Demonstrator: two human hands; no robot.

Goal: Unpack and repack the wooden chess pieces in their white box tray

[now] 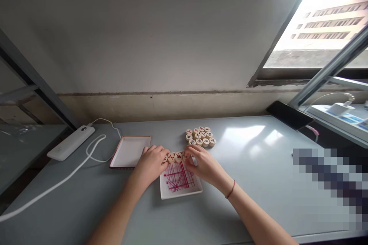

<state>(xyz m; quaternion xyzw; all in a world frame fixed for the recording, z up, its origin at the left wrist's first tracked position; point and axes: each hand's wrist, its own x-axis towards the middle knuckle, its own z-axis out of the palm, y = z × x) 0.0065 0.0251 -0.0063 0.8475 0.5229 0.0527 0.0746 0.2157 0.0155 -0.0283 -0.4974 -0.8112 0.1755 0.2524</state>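
A row of round wooden pieces with red characters (174, 157) lies along the far edge of a white tray (181, 194) marked with pink lines. My left hand (153, 160) is closed on the row's left end, and my right hand (200, 160) is closed on its right end, with the fingers partly covering the end pieces. Behind my right hand, several more round pieces (202, 135), some with red and some with black characters, stand grouped in short rows on the table.
An open white box lid (130, 152) with a red rim lies left of the tray. Farther left are a white power bank (71, 142) and a white cable (54, 186). At the back right, a black phone (288, 115) leans near a metal frame and power strip (337, 118).
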